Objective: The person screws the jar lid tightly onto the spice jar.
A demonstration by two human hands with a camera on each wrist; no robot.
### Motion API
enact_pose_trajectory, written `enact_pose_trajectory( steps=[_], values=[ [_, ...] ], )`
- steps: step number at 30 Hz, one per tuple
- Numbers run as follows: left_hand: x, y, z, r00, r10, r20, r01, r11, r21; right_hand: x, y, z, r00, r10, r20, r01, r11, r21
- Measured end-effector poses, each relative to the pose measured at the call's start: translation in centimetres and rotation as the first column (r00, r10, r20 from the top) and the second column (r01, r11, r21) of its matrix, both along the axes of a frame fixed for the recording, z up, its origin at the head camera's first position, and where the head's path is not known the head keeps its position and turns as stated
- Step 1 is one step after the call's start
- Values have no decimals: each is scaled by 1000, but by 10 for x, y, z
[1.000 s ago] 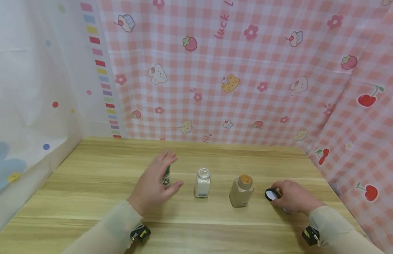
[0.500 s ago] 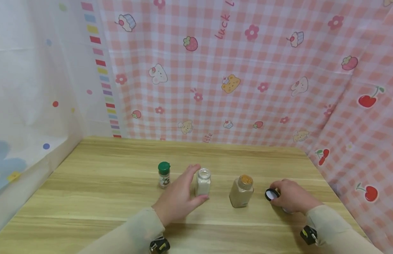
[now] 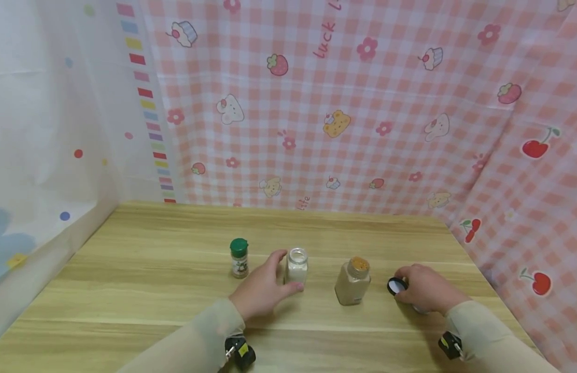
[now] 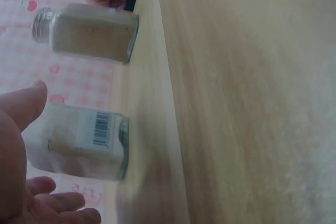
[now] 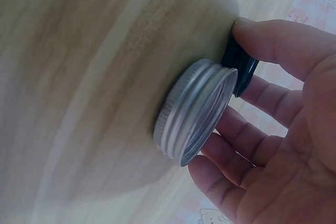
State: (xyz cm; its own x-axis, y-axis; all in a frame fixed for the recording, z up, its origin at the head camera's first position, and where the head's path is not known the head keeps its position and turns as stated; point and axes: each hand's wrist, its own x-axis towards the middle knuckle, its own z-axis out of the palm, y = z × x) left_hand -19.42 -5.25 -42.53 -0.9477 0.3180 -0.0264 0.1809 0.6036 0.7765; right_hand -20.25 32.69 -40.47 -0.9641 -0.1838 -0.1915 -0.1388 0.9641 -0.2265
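Observation:
My left hand [image 3: 262,291] is spread beside a square glass jar of white powder [image 3: 296,270], its mouth uncovered. In the left wrist view the thumb and fingers lie on either side of that jar [image 4: 79,142], with a barcode label showing. Over on the right, my right hand [image 3: 428,288] pinches a black lid [image 5: 240,69] by thumb and forefinger, its white inner side visible from the head. Beside it a silver screw lid [image 5: 197,113] stands tilted near the other fingers. Between the hands is an uncapped glass jar of brown powder [image 3: 352,284].
A small shaker with a green cap [image 3: 239,258] stands to the left of the white-powder jar. All these rest on a wood-grain table [image 3: 143,290]. Patterned cloth [image 3: 288,103] hangs behind and along both sides.
My left hand has moved right, from in front of the green-capped shaker to the white-powder jar, leaving the shaker in plain sight. The right hand stays at the black lid.

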Motion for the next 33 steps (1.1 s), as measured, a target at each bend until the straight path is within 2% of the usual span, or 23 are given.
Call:
enact_pose_trajectory(
  steps=[10,23,33],
  values=[
    [-8,-1,-9,999,-4,51,5,1000,-2,-1,0,-3,1000,-9,11,9,1000,-17],
    [-12,2,-13,998,22,65,-17,997,-78,0,0,-2,999,-21,24,22,999,-30],
    [-12,6,-16,999,34,33,-29,988,-149,-1,2,-4,1000,-18,19,19,999,-40]
  ],
)
